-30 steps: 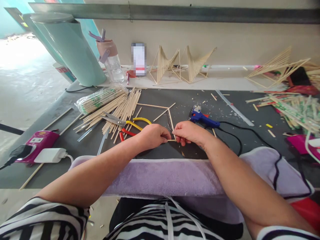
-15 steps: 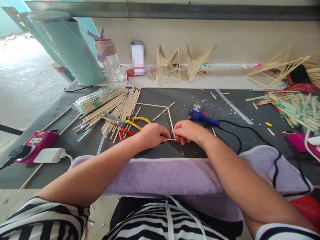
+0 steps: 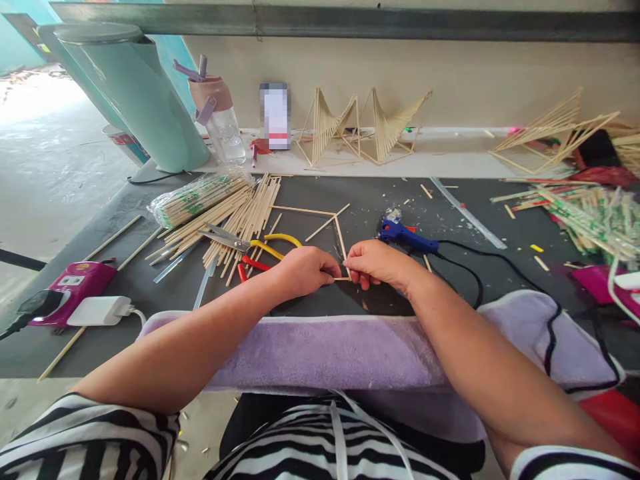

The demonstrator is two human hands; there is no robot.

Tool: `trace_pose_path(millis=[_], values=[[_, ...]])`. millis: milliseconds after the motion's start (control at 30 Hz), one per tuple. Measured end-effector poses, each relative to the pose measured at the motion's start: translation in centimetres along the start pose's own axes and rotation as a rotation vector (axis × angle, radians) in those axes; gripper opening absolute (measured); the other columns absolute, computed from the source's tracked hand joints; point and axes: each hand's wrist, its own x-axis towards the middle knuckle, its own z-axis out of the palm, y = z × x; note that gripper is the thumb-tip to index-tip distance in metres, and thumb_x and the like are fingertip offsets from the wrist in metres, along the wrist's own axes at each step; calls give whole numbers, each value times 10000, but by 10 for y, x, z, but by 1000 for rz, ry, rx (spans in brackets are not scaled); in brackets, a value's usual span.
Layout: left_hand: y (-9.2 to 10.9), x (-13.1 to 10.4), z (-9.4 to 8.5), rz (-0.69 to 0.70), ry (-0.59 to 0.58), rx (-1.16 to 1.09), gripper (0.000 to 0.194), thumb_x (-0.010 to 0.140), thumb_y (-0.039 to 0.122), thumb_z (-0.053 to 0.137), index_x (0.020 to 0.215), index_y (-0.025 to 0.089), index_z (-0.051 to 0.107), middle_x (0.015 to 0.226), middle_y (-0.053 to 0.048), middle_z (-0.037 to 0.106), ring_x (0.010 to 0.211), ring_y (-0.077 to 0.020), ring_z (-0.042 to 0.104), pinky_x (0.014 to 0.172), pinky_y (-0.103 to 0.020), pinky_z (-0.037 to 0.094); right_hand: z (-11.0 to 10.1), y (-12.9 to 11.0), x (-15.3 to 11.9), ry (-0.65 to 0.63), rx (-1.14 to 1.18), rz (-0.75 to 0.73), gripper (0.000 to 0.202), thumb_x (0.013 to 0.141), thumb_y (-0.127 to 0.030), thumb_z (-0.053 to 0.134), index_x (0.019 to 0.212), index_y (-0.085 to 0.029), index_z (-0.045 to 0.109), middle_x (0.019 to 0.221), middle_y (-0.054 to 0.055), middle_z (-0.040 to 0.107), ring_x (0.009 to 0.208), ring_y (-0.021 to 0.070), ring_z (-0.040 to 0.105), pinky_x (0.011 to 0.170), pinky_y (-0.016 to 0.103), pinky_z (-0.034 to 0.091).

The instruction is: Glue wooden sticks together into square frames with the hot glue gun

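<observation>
Two thin wooden sticks meet at a corner near the table's front. My left hand point(image 3: 313, 270) pinches the short near stick point(image 3: 343, 279), most of which its fingers hide. My right hand point(image 3: 375, 263) pinches the lower end of the longer wooden stick point(image 3: 340, 235), right at that corner. Farther up, this stick meets another stick point(image 3: 303, 209) running left, with a short stick point(image 3: 320, 228) slanting at the joint. Scissors point(image 3: 267, 250) with yellow and red handles lie just beyond my left hand. A blue glue gun point(image 3: 407, 235) rests beyond my right hand.
Loose sticks point(image 3: 250, 223) and a wrapped bundle point(image 3: 200, 197) lie at left, near a purple power socket point(image 3: 75, 287). Stick models point(image 3: 345, 127) stand at the back beside a phone point(image 3: 276, 117), bottle point(image 3: 220, 120) and green jug point(image 3: 135, 100). A purple towel point(image 3: 325, 353) covers the front edge.
</observation>
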Motion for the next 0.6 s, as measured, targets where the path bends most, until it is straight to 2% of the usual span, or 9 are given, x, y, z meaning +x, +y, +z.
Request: trace_pose_path(millis=[600], values=[[0,1,1,-3,-4,4,228,751,184,578,885,232,757,805,26,726,759,-136,611,685,-242,398,0,0,0,9,0,-2,124,742,-152,531,619,-158,539,564,22,632,411,88,556,355,179,296]])
